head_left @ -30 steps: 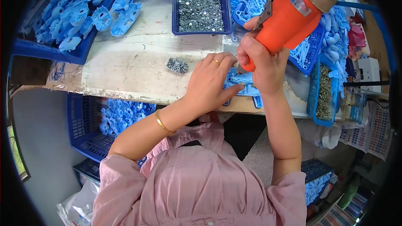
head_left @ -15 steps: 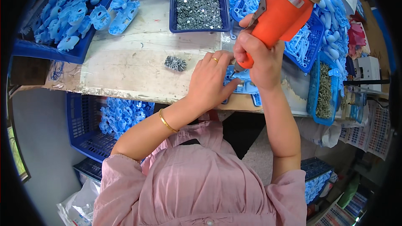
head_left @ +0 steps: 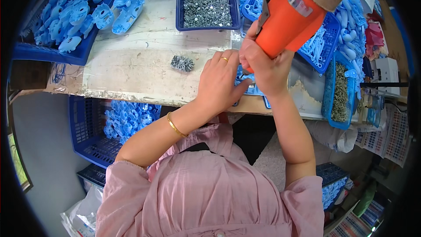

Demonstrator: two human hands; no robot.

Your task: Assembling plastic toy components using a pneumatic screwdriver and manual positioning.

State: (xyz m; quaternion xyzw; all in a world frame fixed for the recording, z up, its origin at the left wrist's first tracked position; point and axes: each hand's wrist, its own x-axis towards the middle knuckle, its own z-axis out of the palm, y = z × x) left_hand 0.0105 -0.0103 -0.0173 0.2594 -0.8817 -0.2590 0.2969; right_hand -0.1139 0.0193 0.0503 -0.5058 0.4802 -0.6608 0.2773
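Observation:
My right hand point(head_left: 268, 71) is wrapped around an orange electric screwdriver point(head_left: 287, 22), which slants down toward the left. Its tip meets a light blue plastic part point(head_left: 254, 89) at the table's front edge; my fingers partly hide the contact. My left hand point(head_left: 218, 81) holds that part down from its left side, thumb reaching across it and fingers bent over the far side. Most of the part lies hidden under both hands. Left of my left hand is a small clump of silvery screws point(head_left: 182, 63) on the tabletop.
A dark blue tray of small metal pieces point(head_left: 208, 8) stands at the back. Blue plastic shells point(head_left: 72, 15) heap at far left. On the right are a basket of blue parts point(head_left: 322, 57) and a turquoise tray of screws point(head_left: 340, 96). Below the table sits a blue crate point(head_left: 85, 136).
The screwdriver and my right hand have shifted slightly left, covering more of the blue part. My left hand keeps its hold with hardly any movement.

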